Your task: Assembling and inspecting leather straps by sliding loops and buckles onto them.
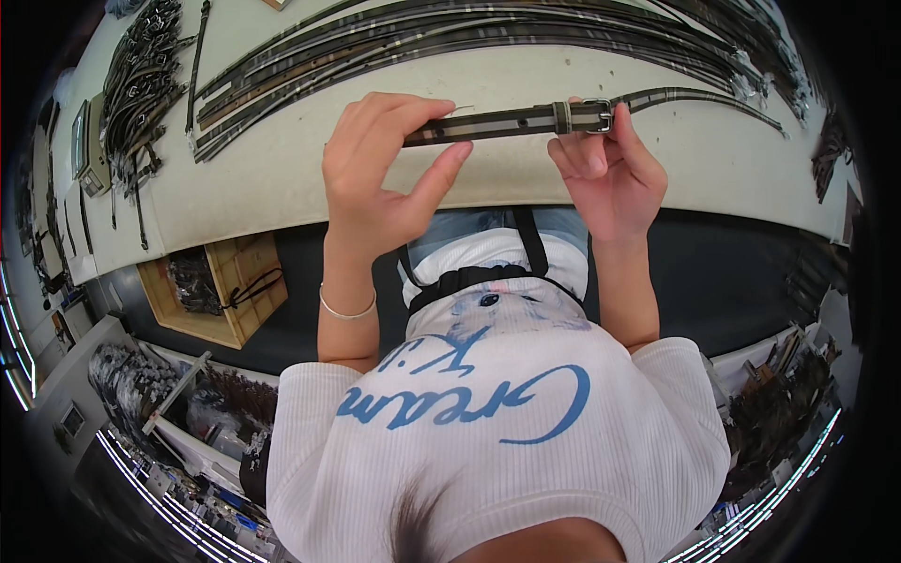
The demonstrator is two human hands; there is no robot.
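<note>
A narrow dark plaid belt (pixel 511 123) is stretched between my hands above the near part of the table. My left hand (pixel 380 169) has its fingers along the belt's upper edge and its thumb below, the strap passing between them. A fine light strand sticks out by those fingertips; I cannot tell what it is. On the right, my right hand (pixel 615 164) pinches the belt at its silver buckle (pixel 598 115), some fingers curled beneath. The rest of the strap trails rightward from the buckle, down onto the table.
Many similar belt straps (pixel 413 52) lie lengthwise across the pale table (pixel 253 192). A heap of buckled belts (pixel 141 80) lies at the far left, near a small boxy device (pixel 92 145). An open wooden box (pixel 246 300) stands below the table's left edge.
</note>
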